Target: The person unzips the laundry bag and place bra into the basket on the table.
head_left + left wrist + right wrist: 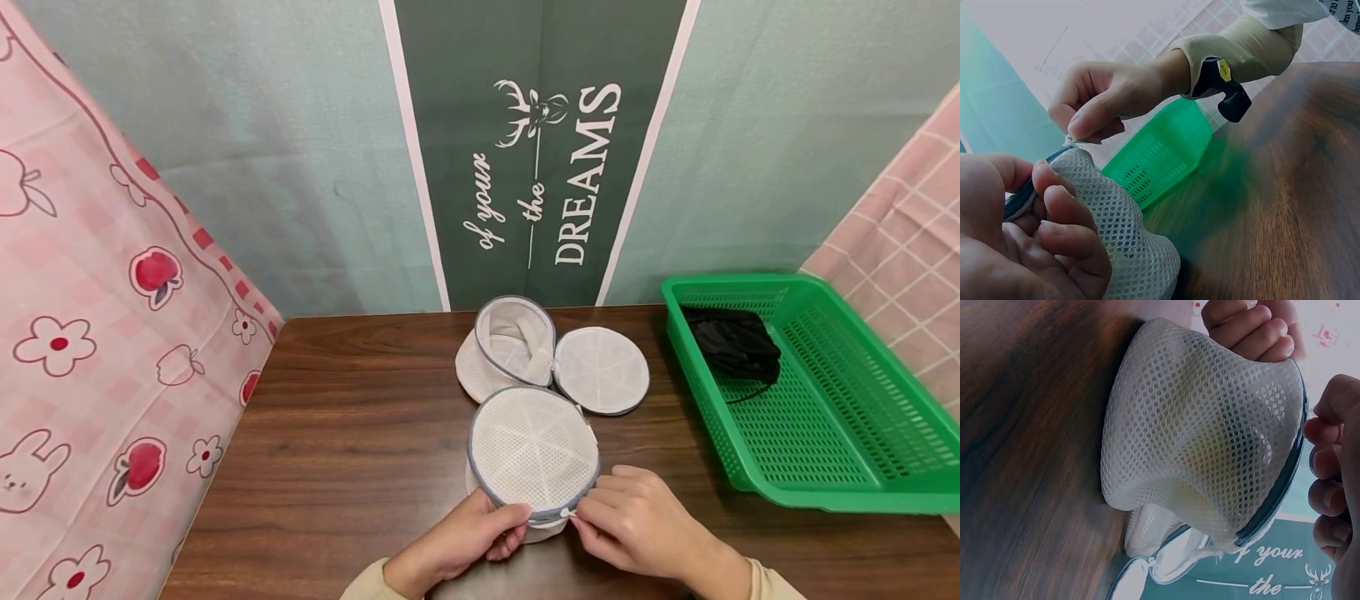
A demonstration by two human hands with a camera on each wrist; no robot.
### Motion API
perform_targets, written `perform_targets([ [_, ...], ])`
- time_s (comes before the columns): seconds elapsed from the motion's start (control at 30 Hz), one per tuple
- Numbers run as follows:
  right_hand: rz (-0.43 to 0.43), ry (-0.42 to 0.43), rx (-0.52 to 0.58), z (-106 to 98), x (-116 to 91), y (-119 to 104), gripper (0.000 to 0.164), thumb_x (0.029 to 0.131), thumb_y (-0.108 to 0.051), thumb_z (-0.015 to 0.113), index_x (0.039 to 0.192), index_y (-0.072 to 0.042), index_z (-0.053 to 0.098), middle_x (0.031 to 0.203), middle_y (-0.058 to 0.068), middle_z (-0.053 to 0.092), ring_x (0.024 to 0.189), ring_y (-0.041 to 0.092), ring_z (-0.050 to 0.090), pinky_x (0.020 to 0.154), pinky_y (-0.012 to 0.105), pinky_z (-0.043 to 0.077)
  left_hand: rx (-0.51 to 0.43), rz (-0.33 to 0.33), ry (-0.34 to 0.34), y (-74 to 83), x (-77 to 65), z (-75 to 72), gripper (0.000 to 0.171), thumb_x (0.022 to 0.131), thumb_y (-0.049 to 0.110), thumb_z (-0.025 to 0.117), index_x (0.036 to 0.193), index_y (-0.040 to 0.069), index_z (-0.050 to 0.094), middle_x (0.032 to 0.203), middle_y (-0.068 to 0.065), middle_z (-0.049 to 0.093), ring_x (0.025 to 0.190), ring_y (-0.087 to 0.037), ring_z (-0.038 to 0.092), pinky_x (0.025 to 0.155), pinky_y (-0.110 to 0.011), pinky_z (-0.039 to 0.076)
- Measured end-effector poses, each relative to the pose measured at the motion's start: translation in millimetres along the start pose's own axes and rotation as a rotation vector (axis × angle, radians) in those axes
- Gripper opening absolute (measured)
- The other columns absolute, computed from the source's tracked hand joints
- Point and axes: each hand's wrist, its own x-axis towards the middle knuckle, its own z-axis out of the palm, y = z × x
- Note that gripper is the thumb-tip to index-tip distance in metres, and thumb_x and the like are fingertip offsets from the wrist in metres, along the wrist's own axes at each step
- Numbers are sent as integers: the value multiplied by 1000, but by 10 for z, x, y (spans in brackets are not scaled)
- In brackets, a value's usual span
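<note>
A white mesh laundry bag [534,450] with a grey-blue zipper rim stands on the table, its round lid lying over the top. My left hand [480,533] grips the near edge of the rim, thumb on top and fingers curled underneath. At the rim's near right, my right hand [637,521] pinches the small white zipper pull [567,512]. Through the mesh side [1204,437] something pale yellowish shows in the right wrist view. Behind it a second mesh bag [480,367] stands unzipped, its round lid [602,371] folded out to the right.
A green plastic basket [832,492] stands at the right of the wooden table [337,442], holding a bundled black fabric item [731,343]. Curtain cloth [300,167] hangs along the table's back edge, and pink printed cloth [112,333] borders the left side.
</note>
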Motion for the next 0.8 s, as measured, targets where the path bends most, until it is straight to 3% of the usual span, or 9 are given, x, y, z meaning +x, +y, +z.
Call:
perform_targets([
  [0.8,63,19,-39,-66,-115,147,34,96,-21,44,62,-21,41,60,-13,27,53,1,20,53,15,14,13,-7,30,-13,-19,-43,22,97,12,53,75,9,52,65,6,49,54,0,39,48,-14,29],
])
